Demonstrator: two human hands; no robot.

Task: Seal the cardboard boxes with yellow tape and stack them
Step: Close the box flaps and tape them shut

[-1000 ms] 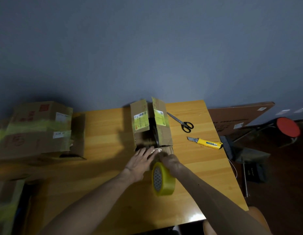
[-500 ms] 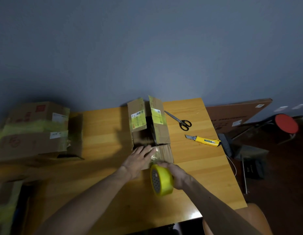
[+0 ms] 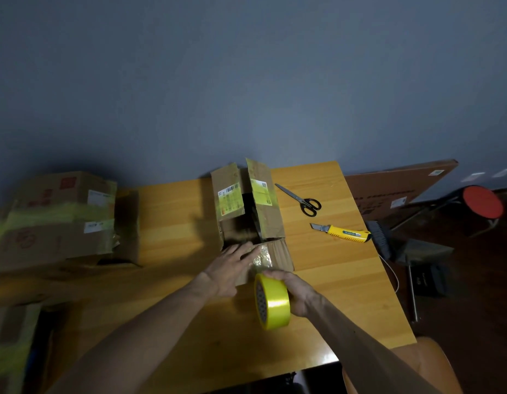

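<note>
Cardboard box (image 3: 270,223) lies mid-table (image 3: 337,282), long axis running away from me, its far flaps standing open toward the wall. I see my left hand (image 3: 232,265) pressing flat and straight-fingered on the near end, while my right hand (image 3: 299,291) curls round the glossy yellow tape roll (image 3: 275,302), which stands on edge, hole facing left. Since a moment ago the roll has drawn back toward me.

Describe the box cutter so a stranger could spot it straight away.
On the wooden table, look right of the open cardboard box. The yellow plastic box cutter lies just nearer the person than the black-handled scissors. Unlike them, it is a straight yellow bar.
</note>
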